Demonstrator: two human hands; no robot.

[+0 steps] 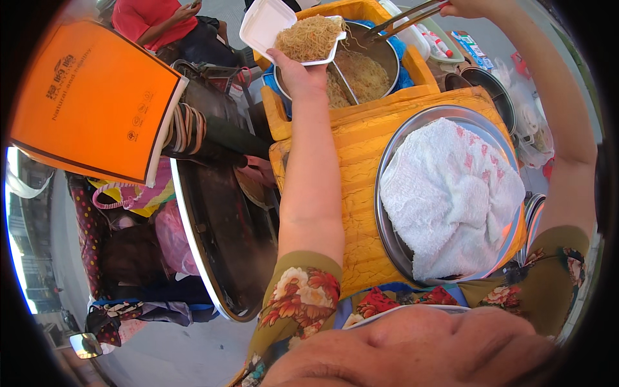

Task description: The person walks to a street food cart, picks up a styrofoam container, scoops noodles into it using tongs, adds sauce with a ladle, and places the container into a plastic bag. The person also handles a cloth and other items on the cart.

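Note:
My left hand (302,72) holds a white foam takeaway box (265,26) from below, its lid folded back. A heap of thin noodles (309,38) fills the box, and some strands hang over its right edge. Up at the top edge, my right hand (466,7), partly cut off, grips long tongs or chopsticks (408,19); which of the two is unclear. Their tips reach over a round metal pot (397,72) split by a divider (346,82). More noodles (362,70) lie in the pot, which sits inside a yellow-wrapped box (423,72).
A white towel (449,198) covers much of a round metal tray (387,242) on a yellow-wrapped lid (362,232). Left of my arm are an orange bag (92,101) and a vehicle seat (232,237). A seated person (154,24) is beyond. Dark pans (488,89) stand right.

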